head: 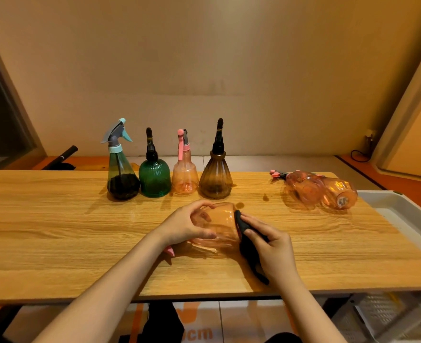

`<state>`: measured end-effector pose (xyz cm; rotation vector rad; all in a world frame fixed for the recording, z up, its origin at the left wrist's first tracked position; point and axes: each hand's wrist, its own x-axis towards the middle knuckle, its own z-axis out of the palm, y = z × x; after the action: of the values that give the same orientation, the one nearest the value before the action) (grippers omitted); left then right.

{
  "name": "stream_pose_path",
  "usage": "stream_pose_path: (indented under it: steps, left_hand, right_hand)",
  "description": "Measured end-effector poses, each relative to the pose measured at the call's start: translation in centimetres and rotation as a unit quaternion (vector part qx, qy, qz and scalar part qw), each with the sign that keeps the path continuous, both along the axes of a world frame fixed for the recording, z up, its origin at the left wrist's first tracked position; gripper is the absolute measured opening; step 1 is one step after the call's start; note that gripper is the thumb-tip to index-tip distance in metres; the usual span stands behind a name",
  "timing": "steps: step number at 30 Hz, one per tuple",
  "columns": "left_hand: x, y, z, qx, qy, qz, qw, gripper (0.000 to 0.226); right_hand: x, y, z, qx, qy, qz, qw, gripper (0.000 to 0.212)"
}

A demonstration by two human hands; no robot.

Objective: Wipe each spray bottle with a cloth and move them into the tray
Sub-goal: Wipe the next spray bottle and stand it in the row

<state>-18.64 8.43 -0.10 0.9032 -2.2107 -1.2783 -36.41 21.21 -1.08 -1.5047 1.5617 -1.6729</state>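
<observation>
Sideways, orange bottle (219, 226) in curled left fingers (199, 220); right fingers (252, 232) pinching black cloth (249, 246) against its base.

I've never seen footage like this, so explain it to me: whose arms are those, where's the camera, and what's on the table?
There is no machine here. The single picture comes from a camera worn on a person's head, looking down at their own arms. The left hand holds an orange spray bottle lying sideways, while the right hand presses a dark cloth against its base. Four spray bottles stand in a row on the wooden table; two more orange bottles lie on their sides near a white tray at the right.
</observation>
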Motion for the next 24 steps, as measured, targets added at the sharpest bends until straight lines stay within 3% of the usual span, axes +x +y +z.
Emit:
stream_pose_path:
  steps: [6, 9, 12, 14, 16, 18, 24]
  left_hand:
    - [0.1, 0.0, 0.6, 0.020, -0.049, -0.036, 0.998, 0.066]
    - [0.2, 0.2, 1.5, -0.001, -0.109, -0.074, 0.991, 0.074]
    - [0.9, 0.3, 2.7, -0.089, -0.222, -0.093, 0.967, 0.087]
    - [1.6, 1.4, 3.1, -0.112, -0.235, -0.033, 0.965, 0.092]
    - [1.7, 4.1, 2.9, -0.153, -0.195, 0.104, 0.963, 0.087]
    - [1.1, 7.7, 2.0, -0.197, -0.158, 0.228, 0.940, 0.074]
    - [-1.8, 11.3, 0.5, -0.136, -0.155, 0.295, 0.933, 0.066]
  right_hand:
    - [-1.5, -0.7, 0.0, 0.042, -0.157, -0.051, 0.985, 0.031]
    - [-1.3, -1.5, 0.9, 0.064, -0.178, -0.048, 0.981, 0.027]
    - [-1.1, -1.9, 1.5, 0.072, -0.158, -0.037, 0.984, 0.027]
    - [-1.1, -2.1, 1.6, 0.080, -0.144, -0.032, 0.986, 0.027]
    - [-1.3, -2.3, 1.6, 0.089, -0.136, -0.029, 0.986, 0.026]
    - [-1.3, -2.5, 1.6, 0.091, -0.124, -0.027, 0.988, 0.026]
    - [-0.3, -2.2, 1.7, 0.082, -0.107, -0.016, 0.991, 0.026]
